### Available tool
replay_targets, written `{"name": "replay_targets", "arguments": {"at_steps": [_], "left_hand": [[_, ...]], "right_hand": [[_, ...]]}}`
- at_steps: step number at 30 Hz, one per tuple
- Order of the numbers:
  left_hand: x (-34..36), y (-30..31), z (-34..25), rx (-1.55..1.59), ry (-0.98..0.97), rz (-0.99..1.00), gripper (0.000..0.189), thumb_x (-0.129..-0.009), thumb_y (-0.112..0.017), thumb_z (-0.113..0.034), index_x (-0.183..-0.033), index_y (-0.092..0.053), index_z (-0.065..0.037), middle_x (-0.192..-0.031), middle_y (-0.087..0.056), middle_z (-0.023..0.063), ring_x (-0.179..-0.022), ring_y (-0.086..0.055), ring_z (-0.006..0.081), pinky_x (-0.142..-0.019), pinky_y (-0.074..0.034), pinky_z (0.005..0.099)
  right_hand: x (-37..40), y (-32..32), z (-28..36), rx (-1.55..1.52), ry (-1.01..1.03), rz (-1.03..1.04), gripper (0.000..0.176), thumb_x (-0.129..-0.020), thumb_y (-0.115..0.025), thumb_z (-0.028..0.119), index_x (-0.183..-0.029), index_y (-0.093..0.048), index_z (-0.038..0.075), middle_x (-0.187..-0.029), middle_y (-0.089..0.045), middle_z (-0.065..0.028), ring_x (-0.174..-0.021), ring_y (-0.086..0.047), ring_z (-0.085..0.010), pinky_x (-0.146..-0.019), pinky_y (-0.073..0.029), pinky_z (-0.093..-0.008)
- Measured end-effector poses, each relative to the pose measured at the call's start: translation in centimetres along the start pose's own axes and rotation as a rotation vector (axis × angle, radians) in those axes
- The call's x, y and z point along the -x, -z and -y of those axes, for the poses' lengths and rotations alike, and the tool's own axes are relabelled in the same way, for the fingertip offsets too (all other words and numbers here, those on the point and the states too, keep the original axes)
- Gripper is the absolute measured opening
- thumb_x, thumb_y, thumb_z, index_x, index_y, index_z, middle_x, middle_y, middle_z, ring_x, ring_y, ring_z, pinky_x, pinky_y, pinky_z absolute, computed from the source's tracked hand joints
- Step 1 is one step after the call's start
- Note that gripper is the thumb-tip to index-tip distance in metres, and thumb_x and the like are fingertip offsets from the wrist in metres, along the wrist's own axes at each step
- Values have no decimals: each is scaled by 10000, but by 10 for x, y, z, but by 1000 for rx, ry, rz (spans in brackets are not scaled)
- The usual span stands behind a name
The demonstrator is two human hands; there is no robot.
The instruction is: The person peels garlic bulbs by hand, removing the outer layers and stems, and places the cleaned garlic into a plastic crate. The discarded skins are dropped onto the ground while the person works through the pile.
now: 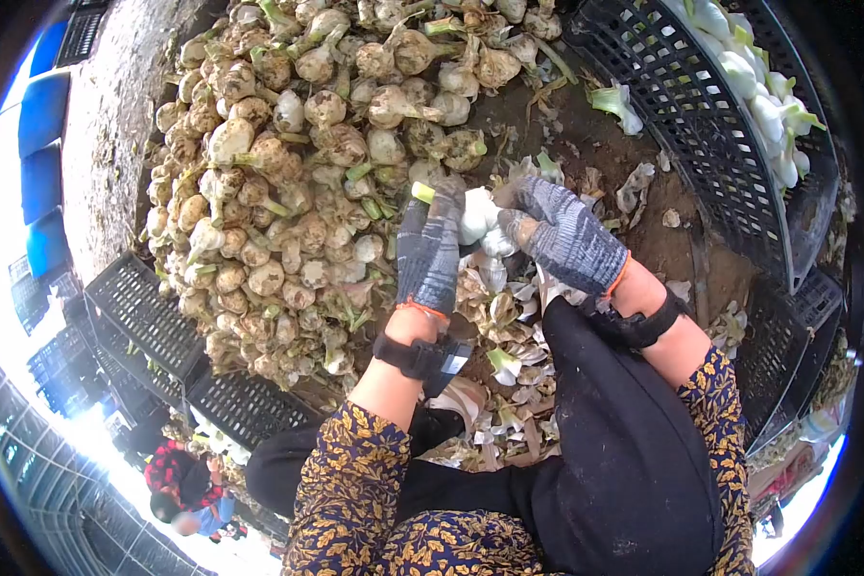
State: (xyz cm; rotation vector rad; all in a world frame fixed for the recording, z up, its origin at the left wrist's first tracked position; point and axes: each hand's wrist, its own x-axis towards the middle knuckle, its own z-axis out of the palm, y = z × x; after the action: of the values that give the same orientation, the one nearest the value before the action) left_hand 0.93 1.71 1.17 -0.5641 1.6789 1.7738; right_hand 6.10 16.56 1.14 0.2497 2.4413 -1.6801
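A peeled-looking white garlic bulb (476, 217) sits between my two hands, which wear grey knit gloves. My left hand (430, 245) is closed around it, and a cut green stem end (422, 192) pokes out at the far side of that hand. From the other side, my right hand (564, 235) has its curled fingers and thumb against the bulb's white skin. Left of my hands lies a big heap of soil-stained garlic bulbs (269, 216). Loose papery skins (509, 322) litter the ground below my hands.
A black plastic crate (686, 115) with cleaned white garlic bulbs (763, 91) stands at the upper right. One trimmed bulb (616, 106) lies beside it. More black crates (154, 307) line the left. Another person (187, 485) is at the lower left.
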Motion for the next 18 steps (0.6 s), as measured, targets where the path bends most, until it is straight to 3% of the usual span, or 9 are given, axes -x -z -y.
{"name": "replay_targets", "arguments": {"at_steps": [1,4,5,7,9,13,15,17,18], "left_hand": [[-5,1,4,1,-1,-1,320,-871,-510,-317,-1043,-532,-48,-916,-583,71,-816,-572,151,-695,-484,271],[-20,3,9,400,110,55,250,-888,-427,-251,-991,-558,-65,-901,-608,69,-799,-595,185,-701,-506,310],[-18,0,4,399,108,55,250,-888,-427,-251,-991,-558,-65,-901,-608,69,-799,-595,185,-701,-506,310],[-14,-5,-7,545,263,-101,255,-880,-437,-279,-982,-562,-82,-888,-611,76,-815,-595,199,-698,-513,336],[-19,0,-5,587,256,-78,235,-866,-457,-286,-959,-568,-101,-887,-610,80,-835,-590,217,-704,-516,363],[-27,6,-10,783,312,-41,185,-804,-553,-243,-874,-558,-72,-796,-598,79,-753,-587,217,-667,-524,332],[-35,12,-10,744,365,-142,300,-829,-493,-349,-937,-554,-76,-878,-599,91,-815,-582,238,-696,-514,383],[-44,29,-5,747,282,-21,343,-831,-492,-372,-969,-535,-61,-878,-596,101,-809,-583,267,-658,-525,391],[-42,21,-15,774,263,-85,334,-838,-486,-363,-965,-535,-58,-878,-597,100,-804,-586,266,-656,-528,379]], "right_hand": [[0,1,0,0,1,1,206,-811,-533,182,-948,-568,32,-793,-608,-120,-729,-587,-202,-673,-459,-304],[-1,7,6,-652,-325,57,223,-845,-520,192,-974,-546,12,-853,-592,-56,-754,-580,-143,-649,-474,-278],[-2,9,9,-653,-324,57,223,-845,-520,192,-974,-546,12,-853,-592,-56,-754,-580,-143,-649,-474,-278],[-3,14,18,-915,-461,-16,236,-853,-520,192,-991,-529,2,-837,-584,-63,-715,-571,-129,-597,-478,-252],[-1,18,22,-1016,-452,-71,232,-860,-512,186,-1004,-520,4,-831,-584,-63,-689,-572,-128,-576,-486,-237],[-1,32,21,-1244,-337,-42,261,-859,-515,193,-1040,-518,4,-846,-593,-73,-682,-574,-119,-608,-493,-244],[-2,43,20,-955,-469,-55,262,-852,-518,186,-1044,-535,9,-835,-590,-70,-718,-569,-126,-637,-486,-260],[-1,35,-44,726,545,-41,276,-828,-531,215,-1005,-585,11,-975,-597,-153,-915,-571,-282,-797,-456,-351],[1,29,-47,612,322,-120,296,-824,-538,233,-1021,-582,17,-1015,-579,-171,-929,-559,-302,-812,-448,-362]]}}
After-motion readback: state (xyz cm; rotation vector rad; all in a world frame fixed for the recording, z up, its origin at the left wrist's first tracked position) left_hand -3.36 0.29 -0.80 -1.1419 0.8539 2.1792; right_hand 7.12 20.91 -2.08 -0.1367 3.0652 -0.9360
